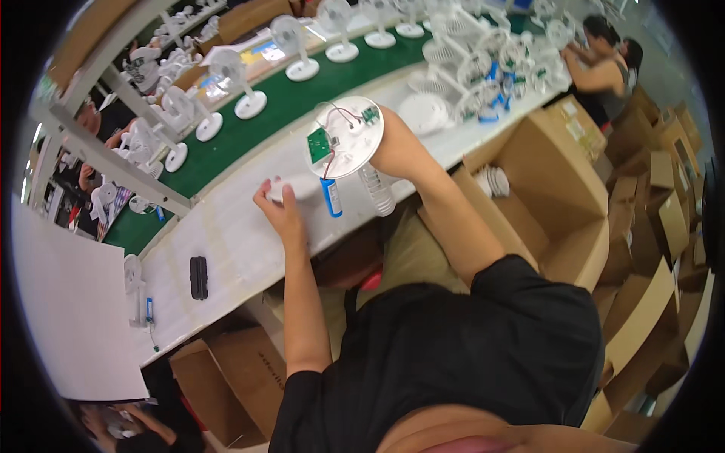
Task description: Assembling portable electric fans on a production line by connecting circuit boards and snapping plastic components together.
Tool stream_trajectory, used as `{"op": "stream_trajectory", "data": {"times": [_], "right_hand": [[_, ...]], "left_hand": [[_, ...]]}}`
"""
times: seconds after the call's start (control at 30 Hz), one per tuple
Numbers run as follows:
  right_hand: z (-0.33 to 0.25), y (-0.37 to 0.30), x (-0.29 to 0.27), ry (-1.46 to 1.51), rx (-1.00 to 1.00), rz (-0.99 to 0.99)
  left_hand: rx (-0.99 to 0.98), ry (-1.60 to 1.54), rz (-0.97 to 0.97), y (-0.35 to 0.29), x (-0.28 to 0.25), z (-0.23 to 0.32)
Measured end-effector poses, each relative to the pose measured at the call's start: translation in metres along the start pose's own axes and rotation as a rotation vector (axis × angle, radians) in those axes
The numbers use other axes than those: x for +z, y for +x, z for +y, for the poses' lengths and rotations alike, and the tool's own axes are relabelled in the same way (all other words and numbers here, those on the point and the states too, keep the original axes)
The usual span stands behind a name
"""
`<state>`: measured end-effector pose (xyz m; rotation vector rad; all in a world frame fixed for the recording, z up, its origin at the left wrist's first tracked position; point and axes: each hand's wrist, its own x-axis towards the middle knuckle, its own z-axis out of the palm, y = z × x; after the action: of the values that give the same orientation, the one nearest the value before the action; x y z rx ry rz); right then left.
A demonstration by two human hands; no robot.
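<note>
My right hand (396, 148) grips a small white fan by its round base (349, 143), whose open underside is turned up. Most of that hand's fingers are hidden behind the base. A green circuit board (319, 145) is fixed inside the base, along with a smaller board and thin red wires. From it hangs a blue cylindrical battery (331, 198). Beside the battery, a ribbed white part (377, 192) points down. My left hand (284, 215) is raised over the white worktable (234, 219), its fingers apart. A blurred pale shape shows behind the fingertips; I cannot make it out.
A green conveyor belt (272, 98) carries several upright white fans. Fan parts with blue batteries (495, 83) are heaped at the far right of the table. A black case (198, 278) lies at left. Cardboard boxes (540, 192) stand to my right. A co-worker (600, 72) sits beyond.
</note>
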<state>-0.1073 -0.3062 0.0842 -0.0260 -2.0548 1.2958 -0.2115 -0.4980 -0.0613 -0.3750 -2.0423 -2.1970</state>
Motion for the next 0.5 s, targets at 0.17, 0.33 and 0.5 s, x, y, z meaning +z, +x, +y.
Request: {"op": "stream_trajectory", "data": {"times": [0.17,0.33,0.5], "right_hand": [[-0.024,-0.019,-0.014,0.033,-0.030,-0.182],[-0.044,-0.014,-0.023,-0.106,-0.109,-0.364],[-0.073,-0.006,-0.012,-0.444,-0.256,-0.620]], "left_hand": [[0.146,0.051,-0.090,-0.002,0.029,0.004],[-0.144,0.025,-0.180,-0.011,0.015,0.059],[-0.010,-0.259,-0.300,-0.041,-0.010,0.172]]}}
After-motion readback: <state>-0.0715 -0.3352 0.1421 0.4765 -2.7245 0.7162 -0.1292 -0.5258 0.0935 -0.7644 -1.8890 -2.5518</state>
